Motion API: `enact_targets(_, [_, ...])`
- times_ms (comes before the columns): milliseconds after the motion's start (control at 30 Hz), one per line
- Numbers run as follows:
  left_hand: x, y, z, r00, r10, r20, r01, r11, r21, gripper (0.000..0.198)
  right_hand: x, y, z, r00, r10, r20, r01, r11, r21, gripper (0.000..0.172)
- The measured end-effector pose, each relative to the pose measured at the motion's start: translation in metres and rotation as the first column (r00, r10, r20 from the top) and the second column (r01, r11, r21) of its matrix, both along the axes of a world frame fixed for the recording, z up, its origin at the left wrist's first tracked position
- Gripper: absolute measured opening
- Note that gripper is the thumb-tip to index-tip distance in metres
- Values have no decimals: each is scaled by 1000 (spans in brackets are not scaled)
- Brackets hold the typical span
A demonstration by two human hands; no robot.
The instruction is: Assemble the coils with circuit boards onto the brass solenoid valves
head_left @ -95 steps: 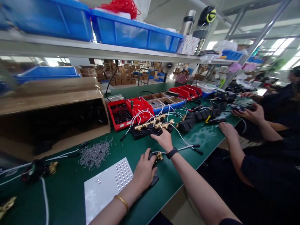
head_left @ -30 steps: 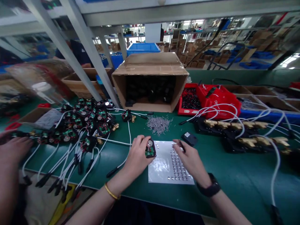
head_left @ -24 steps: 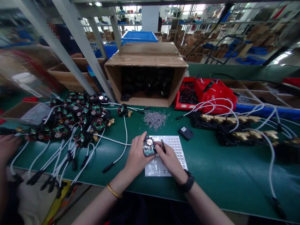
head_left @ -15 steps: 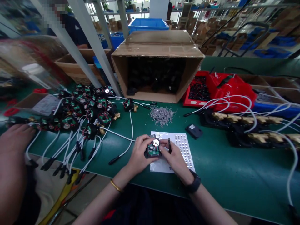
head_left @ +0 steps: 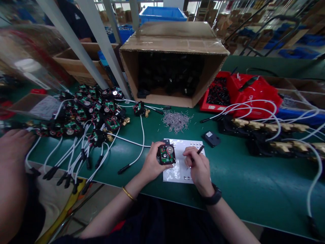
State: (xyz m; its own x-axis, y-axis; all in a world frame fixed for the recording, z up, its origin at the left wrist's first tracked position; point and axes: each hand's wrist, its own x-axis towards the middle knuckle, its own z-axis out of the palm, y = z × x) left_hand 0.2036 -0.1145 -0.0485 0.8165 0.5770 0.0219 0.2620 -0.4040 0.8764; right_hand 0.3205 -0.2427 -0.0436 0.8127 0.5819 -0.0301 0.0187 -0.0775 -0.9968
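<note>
My left hand (head_left: 151, 164) grips the edge of a small black housing with a green circuit board (head_left: 167, 155), red wires and round metal parts inside, its open face up. My right hand (head_left: 200, 171) is closed around a slim black pen-like tool (head_left: 200, 149), whose tip end I cannot make out. It hovers over a white sheet (head_left: 174, 174) dotted with small shiny round pieces, apart from the housing. Right of the sheet lies a black square cover (head_left: 211, 139). Beyond the sheet is a pile of thin metal pins (head_left: 177, 121).
Many similar housings (head_left: 86, 110) with white cables crowd the left. A cardboard box (head_left: 175, 44) of dark parts stands behind. Red bins (head_left: 261, 93) and brass-fitted units (head_left: 269, 126) fill the right. Another person's arm (head_left: 12, 159) rests at far left.
My right hand has moved away from the housing to the right, over the sheet, with the black tool still in it. My left hand keeps the housing, now tilted slightly differently.
</note>
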Motion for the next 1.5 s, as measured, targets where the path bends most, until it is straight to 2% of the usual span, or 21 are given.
enact_targets(67, [1,2,-1,1000,-11,27,13,999,-49,76,9,-4,4,992,-94,-82,102,989,111,40])
enact_targets(133, [1,3,-3,998,-24,50,30,993,-113,76,14,-9,11,973,-108,-206,138,981,136,42])
enact_targets(233, [-2,3,-6,997,-24,77,37,984,-175,75,10,-15,24,908,-1,-419,64,988,138,45])
enact_targets(333, [-5,3,-9,995,-23,92,43,974,-221,76,-2,-13,33,870,114,-480,-29,983,181,42])
enact_targets(433, [-6,3,-12,995,-40,94,65,958,-278,76,-13,-6,35,938,123,-324,-72,984,164,23])
enact_targets(500, [-7,4,-13,994,-43,101,72,952,-298,76,-17,-1,35,993,89,-82,-80,991,104,15])
enact_targets(533, [-7,4,-13,993,-41,109,72,951,-301,76,-19,1,34,994,87,60,-92,993,71,12])
enact_targets(600, [-6,4,-14,991,-36,127,73,951,-300,77,-20,4,35,946,125,300,-134,991,8,7])
enact_targets(700, [-6,4,-14,990,-39,134,77,953,-292,75,-19,6,37,862,197,466,-202,979,-40,7])
enact_targets(833, [-5,3,-12,992,-57,113,85,959,-269,75,-16,6,41,809,245,534,-245,967,-73,7])
enact_targets(1067, [-4,2,-10,992,-68,104,87,979,-187,74,-11,4,45,769,347,536,-313,937,-157,6])
enact_targets(1200, [-4,4,-11,992,-95,81,106,985,-137,75,-2,8,52,763,448,467,-378,894,-239,6])
enact_targets(1300, [-2,6,-10,988,-134,79,144,980,-135,78,4,13,56,788,498,362,-435,866,-244,7])
enact_targets(1400, [2,7,-8,981,-164,105,176,976,-124,80,4,14,53,810,463,359,-413,886,-210,7])
enact_targets(1500, [7,6,-6,975,-178,131,192,975,-108,75,-4,10,40,762,360,538,-306,933,-190,6])
